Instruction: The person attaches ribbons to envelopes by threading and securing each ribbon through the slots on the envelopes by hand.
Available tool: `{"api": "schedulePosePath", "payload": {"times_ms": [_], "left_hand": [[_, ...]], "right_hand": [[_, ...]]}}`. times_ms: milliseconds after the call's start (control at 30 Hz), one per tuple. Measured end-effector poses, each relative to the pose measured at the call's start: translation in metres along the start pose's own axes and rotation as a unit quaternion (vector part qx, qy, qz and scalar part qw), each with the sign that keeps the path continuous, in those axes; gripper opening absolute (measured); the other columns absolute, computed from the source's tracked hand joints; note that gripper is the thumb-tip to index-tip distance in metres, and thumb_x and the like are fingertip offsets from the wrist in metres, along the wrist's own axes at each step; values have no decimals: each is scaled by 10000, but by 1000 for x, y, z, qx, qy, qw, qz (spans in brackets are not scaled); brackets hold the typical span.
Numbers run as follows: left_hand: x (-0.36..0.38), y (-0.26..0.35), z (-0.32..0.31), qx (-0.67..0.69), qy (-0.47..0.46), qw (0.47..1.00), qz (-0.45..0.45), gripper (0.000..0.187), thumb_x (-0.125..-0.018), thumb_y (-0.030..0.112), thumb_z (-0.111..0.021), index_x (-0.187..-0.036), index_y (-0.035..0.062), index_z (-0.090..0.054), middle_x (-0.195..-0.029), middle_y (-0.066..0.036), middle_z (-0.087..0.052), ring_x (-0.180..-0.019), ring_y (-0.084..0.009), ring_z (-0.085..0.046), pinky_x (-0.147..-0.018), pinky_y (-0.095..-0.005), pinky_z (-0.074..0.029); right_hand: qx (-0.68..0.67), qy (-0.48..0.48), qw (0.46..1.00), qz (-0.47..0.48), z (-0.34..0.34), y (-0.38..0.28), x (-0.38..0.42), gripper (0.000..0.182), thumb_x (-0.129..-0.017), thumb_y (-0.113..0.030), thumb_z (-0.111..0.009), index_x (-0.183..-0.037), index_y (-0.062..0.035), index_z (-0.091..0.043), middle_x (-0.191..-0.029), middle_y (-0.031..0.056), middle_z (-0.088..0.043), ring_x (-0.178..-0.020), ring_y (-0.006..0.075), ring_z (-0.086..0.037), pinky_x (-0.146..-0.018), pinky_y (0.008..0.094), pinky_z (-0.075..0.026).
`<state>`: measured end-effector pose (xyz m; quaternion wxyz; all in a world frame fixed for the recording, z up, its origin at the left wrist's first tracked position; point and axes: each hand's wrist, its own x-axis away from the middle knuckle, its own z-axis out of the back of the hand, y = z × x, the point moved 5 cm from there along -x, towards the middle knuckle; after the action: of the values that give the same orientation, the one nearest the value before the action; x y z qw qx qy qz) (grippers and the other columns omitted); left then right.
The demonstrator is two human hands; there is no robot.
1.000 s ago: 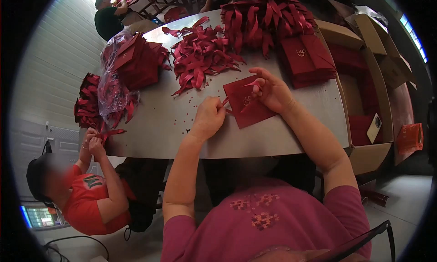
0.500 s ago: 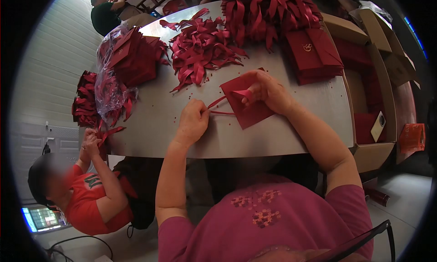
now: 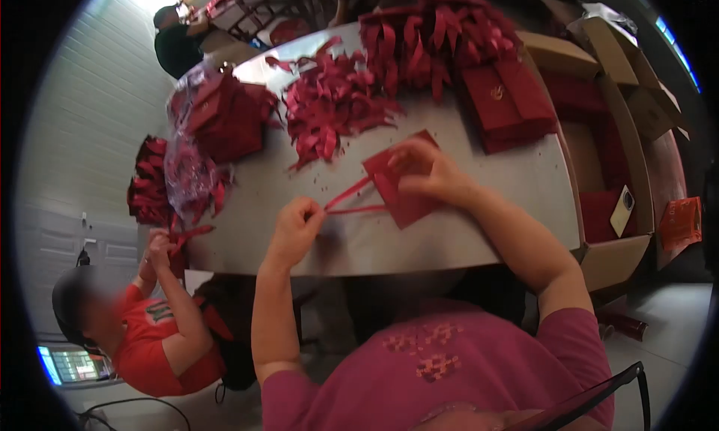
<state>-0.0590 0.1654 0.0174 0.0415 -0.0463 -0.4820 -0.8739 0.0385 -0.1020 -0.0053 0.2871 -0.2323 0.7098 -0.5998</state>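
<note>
A flat dark red paper bag or pouch (image 3: 408, 214) lies at an angle on the table in front of me. From its side a red ribbon (image 3: 349, 193) runs as two strands to my left hand (image 3: 294, 235), whose fingers are closed on the ribbon's far end. My right hand (image 3: 440, 175) is over the bag, thumb and fingers apart, with nothing clearly gripped; a wider bit of ribbon (image 3: 386, 184) lies beside the thumb. The right fingers are slightly blurred.
Beyond the bag lies a heap of loose red ribbons (image 3: 329, 105). Stacked red bags (image 3: 509, 101) and ribboned ones (image 3: 431, 38) stand behind. An open carton (image 3: 618, 169) is at the right. At the left, a co-worker in a red shirt (image 3: 166, 348) handles ribbon near plastic-wrapped bags (image 3: 225, 116).
My left hand has moved left and away from the bag, drawing the ribbon strands longer. My right fingers have spread from the ribbon they were pinching. The whole view has shifted slightly.
</note>
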Motion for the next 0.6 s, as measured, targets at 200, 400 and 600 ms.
{"api": "schedulePosePath", "payload": {"times_ms": [200, 400, 600], "left_hand": [[17, 66, 22, 30, -4, 994, -105, 82, -857, 11, -636, -794, 3, -585, -767, -26, -564, -705, -89, -517, -623, -244, -422], [38, 119, 39, 88, -18, 983, -160, 62, -867, -10, -616, -810, -11, -590, -865, -45, -567, -759, -97, -528, -679, -231, -432], [55, 129, 38, 178, -32, 971, -156, 68, -869, -9, -598, -803, -18, -587, -928, -74, -573, -795, -111, -543, -736, -243, -444]], "right_hand": [[426, -70, 884, 178, -41, -29, 12, 746, -681, -190, -790, -1344, -68, -469, -1306, 181, -480, -1208, 359, -501, -1015, 410, -442], [479, -34, 858, 184, -39, -42, 20, 481, -768, -69, -691, -1229, -83, -556, -1173, 131, -568, -1075, 346, -585, -924, 427, -486], [412, 113, 873, 237, -11, -128, 34, 194, -813, -64, -664, -1006, -36, -662, -918, 114, -678, -905, 294, -656, -801, 372, -514]]}}
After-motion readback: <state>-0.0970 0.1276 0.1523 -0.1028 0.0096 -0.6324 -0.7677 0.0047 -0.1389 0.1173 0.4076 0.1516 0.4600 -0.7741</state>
